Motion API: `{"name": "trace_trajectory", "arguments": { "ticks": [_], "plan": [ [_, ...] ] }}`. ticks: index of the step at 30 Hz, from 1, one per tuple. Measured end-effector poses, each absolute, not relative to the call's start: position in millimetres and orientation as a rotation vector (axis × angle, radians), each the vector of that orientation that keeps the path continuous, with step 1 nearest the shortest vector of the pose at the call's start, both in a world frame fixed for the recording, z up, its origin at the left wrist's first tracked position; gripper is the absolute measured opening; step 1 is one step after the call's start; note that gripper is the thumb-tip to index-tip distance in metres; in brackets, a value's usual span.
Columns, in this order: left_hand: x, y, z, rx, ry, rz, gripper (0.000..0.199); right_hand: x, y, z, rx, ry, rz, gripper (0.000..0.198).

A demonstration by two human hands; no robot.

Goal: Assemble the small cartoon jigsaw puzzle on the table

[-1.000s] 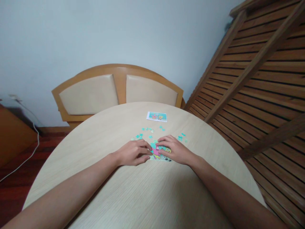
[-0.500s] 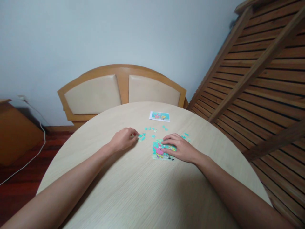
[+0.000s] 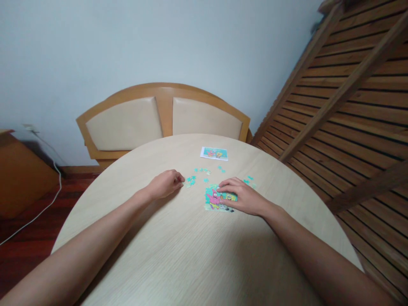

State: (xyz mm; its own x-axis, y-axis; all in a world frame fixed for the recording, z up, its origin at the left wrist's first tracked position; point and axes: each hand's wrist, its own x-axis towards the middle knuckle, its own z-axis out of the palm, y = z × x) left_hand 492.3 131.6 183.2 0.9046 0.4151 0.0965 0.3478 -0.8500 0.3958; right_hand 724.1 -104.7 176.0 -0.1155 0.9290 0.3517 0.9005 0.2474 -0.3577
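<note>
A partly assembled jigsaw puzzle (image 3: 213,199) with pink and yellow cartoon figures lies flat on the table. My right hand (image 3: 240,196) rests over its right part, fingers spread and covering some of the picture. Left of the puzzle, my left hand (image 3: 168,183) has thumb and fingertips pinched together close to the tabletop; whatever is between them is too small to make out. Just beside those fingertips is a small cluster of loose turquoise puzzle pieces (image 3: 192,180). One single piece (image 3: 205,180) lies above the puzzle's upper edge.
A printed reference picture (image 3: 214,154) lies toward the far side of the round wooden table (image 3: 153,255). More loose pieces (image 3: 202,171) are beyond the puzzle, with others (image 3: 248,180) past my right hand. A padded headboard (image 3: 164,114) stands behind the table, and wooden slats (image 3: 334,106) lean at right.
The view has shifted slightly. My left hand's fingertips are drawn a little away from the loose cluster and look more tightly closed. My right hand stays on the puzzle.
</note>
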Motion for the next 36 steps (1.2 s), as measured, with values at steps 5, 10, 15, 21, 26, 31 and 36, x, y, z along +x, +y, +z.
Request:
{"name": "trace_trajectory", "arguments": {
  "ticks": [5, 10, 15, 21, 26, 31, 36],
  "plan": [
    [492.0, 128.5, 184.0, 2.618, 0.531, 0.25, 0.023, 723.4, -105.1, 175.4, -1.656, -2.012, 0.077, 0.031],
    [491.8, 124.1, 187.3, 2.669, 0.617, 0.265, 0.022, 723.3, -105.1, 175.7, -1.661, -2.01, 0.088, 0.031],
    [493.1, 114.0, 188.3, 2.75, 0.614, 0.318, 0.023, 723.3, -104.6, 175.5, -1.658, -2.01, 0.086, 0.031],
    [494.5, 101.9, 188.5, 2.838, 0.502, 0.386, 0.023, 724.0, -104.5, 175.4, -1.657, -2.015, 0.09, 0.032],
    [495.1, 100.6, 190.0, 2.826, 0.211, 0.309, 0.025, 723.2, -104.9, 176.2, -1.665, -2.009, 0.092, 0.031],
    [496.0, 85.8, 195.2, 2.826, -0.017, 0.28, 0.03, 722.7, -104.5, 175.5, -1.671, -2.007, 0.077, 0.031],
    [496.3, 75.8, 198.0, 2.808, 0.121, 0.252, 0.022, 723.4, -104.5, 175.1, -1.66, -2.011, 0.085, 0.032]
  ]
}}
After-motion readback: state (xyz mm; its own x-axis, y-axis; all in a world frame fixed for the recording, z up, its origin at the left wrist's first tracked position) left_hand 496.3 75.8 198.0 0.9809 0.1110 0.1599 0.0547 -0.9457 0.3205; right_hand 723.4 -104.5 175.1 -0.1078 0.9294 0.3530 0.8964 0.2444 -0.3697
